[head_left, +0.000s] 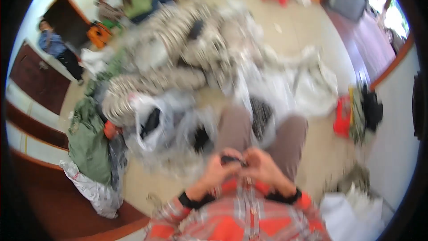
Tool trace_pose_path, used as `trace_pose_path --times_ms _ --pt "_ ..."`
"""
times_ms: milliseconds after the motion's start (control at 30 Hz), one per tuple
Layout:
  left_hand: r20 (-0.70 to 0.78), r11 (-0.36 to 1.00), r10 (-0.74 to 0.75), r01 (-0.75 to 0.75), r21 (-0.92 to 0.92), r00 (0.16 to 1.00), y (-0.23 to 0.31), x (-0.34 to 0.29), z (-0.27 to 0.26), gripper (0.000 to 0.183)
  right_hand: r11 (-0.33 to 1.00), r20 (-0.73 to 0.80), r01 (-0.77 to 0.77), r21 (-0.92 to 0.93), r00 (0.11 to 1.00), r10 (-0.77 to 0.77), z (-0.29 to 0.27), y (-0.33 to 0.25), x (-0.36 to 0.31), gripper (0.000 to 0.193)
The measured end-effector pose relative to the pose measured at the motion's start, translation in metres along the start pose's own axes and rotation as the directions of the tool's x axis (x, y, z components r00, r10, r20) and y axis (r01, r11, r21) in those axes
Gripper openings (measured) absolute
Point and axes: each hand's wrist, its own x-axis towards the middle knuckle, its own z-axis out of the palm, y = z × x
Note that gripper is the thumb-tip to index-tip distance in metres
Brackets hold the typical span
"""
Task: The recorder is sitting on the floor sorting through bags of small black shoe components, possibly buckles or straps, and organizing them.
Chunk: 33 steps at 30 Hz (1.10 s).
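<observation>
My left hand (219, 169) and my right hand (264, 166) are close together in front of my body, above my lap. A small dark, elongated piece (232, 159) lies in the curled fingers of my left hand. Its right end meets the bent fingers of my right hand, which are pressed together around it. Blur hides what kind of thing it is. Between my knees a clear plastic bag (277, 102) holds a mass of thin dark pieces (260, 118), too blurred to name.
Clear bags with black contents (151, 122) lie left of my knees. Beyond is a large heap of pale grey ringed bundles (162, 31). A green sack (89, 140) stands at left, a red bag (342, 117) at right. Several people sit or stand at the far left.
</observation>
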Motion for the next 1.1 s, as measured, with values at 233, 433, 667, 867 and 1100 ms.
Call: trace_pose_path --times_ms 233,433,667,867,1100 --pt "0.233 0.993 -0.103 0.113 -0.033 0.967 -0.002 -0.001 -0.006 0.017 0.986 0.008 -0.167 -0.027 0.986 0.167 0.012 -0.037 -0.004 0.03" --pt "0.264 0.954 -0.236 0.274 -0.117 0.935 -0.001 0.005 -0.01 0.021 0.986 -0.06 -0.144 -0.085 0.988 0.14 0.015 -0.041 0.002 0.02" --pt "0.145 0.97 -0.212 0.226 -0.089 0.966 -0.006 0.01 -0.009 0.014 0.941 0.0 -0.178 0.289 0.983 0.186 0.016 -0.036 0.004 0.026" --pt "0.124 0.967 -0.117 0.141 -0.21 0.985 -0.026 0.009 -0.013 0.012 0.961 0.086 -0.201 0.19 0.979 0.188 0.008 -0.033 0.013 0.029" --pt "-0.17 0.889 -0.059 -0.025 -0.457 0.984 -0.015 0.041 -0.066 0.033 0.966 -0.168 -0.182 0.183 0.962 0.214 -0.009 -0.033 0.018 0.023"
